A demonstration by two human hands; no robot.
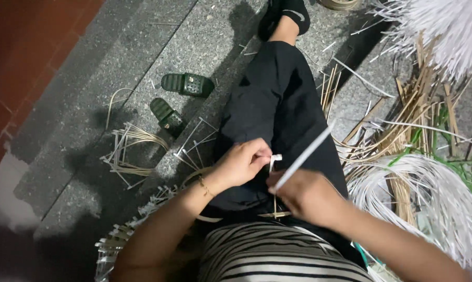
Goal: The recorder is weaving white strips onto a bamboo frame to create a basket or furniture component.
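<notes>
My left hand (pixel 241 163) pinches the bent end of a thin white strip (pixel 274 161) over my lap. My right hand (pixel 305 196) grips a long pale strip (pixel 306 154) that slants up to the right. Both hands meet above my black trousers (pixel 277 104). A narrow strip runs down from the pinch toward my waist, where a small piece of woven strips (pixel 275 214) lies. My striped shirt (pixel 277 256) fills the bottom of the view.
Two dark green slippers (pixel 177 99) lie on the grey stone floor to the left. Loose bent strips (pixel 129 151) lie beside them. A woven basket part (pixel 113 245) sits at lower left. Heaps of white and tan strips (pixel 429 172) pile up on the right.
</notes>
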